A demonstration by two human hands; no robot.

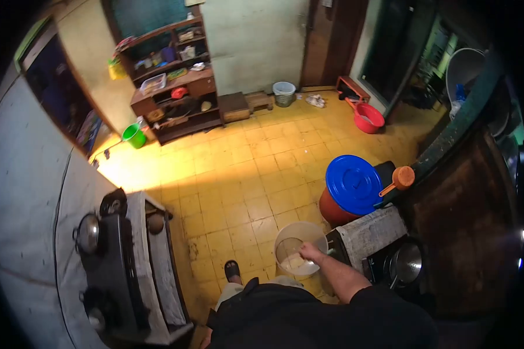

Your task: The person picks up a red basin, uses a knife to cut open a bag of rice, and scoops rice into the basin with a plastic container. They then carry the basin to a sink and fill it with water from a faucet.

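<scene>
At the lower centre of the head view, my right hand (312,252) holds a translucent bucket (300,248) by its rim.

Head view: I see the fingers of my right hand clenched over the near right edge of the bucket, which hangs tilted above the yellow tiled floor (239,168), just beside a grey worktop (370,231) on my right. A little pale content shows in the bucket's bottom. My left hand is out of frame. Behind the bucket stands a red drum with a blue lid (353,183); an orange dipper (400,178) rests at the lid's edge. A stove (108,262) with a pot (88,233) sits on the left. A wooden shelf unit (177,87) stands against the far wall.
</scene>
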